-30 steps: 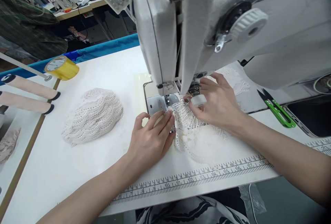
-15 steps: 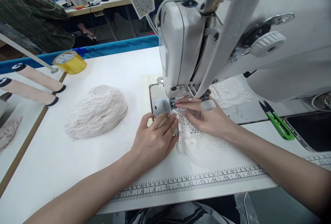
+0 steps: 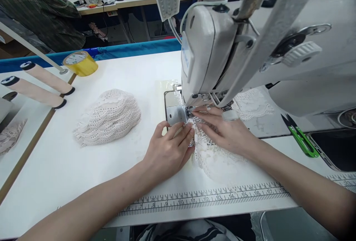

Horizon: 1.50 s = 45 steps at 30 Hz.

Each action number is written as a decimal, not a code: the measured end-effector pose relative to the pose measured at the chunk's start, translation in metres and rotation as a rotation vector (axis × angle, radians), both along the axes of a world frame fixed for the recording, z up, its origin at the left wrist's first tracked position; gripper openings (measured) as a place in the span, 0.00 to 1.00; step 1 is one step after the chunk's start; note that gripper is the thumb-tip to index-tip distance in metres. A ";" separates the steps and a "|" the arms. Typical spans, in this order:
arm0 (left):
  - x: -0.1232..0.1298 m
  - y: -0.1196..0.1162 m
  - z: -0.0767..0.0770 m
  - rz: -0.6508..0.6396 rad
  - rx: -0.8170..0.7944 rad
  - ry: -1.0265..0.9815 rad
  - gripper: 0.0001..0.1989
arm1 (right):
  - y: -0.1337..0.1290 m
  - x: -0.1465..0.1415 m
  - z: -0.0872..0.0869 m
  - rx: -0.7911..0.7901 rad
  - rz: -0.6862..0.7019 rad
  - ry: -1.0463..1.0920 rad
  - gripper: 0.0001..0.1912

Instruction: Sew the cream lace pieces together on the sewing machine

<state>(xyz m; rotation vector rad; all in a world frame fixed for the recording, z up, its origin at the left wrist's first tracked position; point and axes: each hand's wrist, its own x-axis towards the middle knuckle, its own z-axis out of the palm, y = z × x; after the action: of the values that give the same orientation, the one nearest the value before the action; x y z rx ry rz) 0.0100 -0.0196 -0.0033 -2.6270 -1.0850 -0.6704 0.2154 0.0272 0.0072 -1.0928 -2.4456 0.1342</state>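
On the table (image 3: 125, 181), lace (image 3: 219, 161) is running nearward from the presser foot (image 3: 189, 112). The left hand (image 3: 168, 150), fingers bunched, is touching its left edge, any pinch indiscernible; the right hand (image 3: 232, 133), open, is overlying it.

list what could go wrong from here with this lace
The right hand has fingertips close to the presser foot, so one might get nipped if it runs. The openwork lace looks bunched and could snag or pucker. The green thread snips, lying beside the smartphone, might scratch it if bumped.
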 end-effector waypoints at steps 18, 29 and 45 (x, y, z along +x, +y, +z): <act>-0.002 0.002 0.004 0.024 -0.030 0.023 0.14 | -0.021 -0.008 0.007 0.229 -0.035 -0.276 0.18; 0.001 0.000 0.005 0.078 -0.014 0.083 0.18 | -0.013 -0.003 0.001 0.296 -0.091 -0.377 0.14; 0.005 0.004 0.004 0.119 0.019 0.112 0.20 | -0.005 -0.002 0.001 0.185 -0.092 -0.378 0.17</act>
<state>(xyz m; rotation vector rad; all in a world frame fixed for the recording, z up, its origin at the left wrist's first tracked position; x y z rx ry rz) 0.0149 -0.0153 0.0010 -2.5267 -1.1846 -0.4998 0.2129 0.0218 0.0079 -1.2352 -2.6584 -0.3518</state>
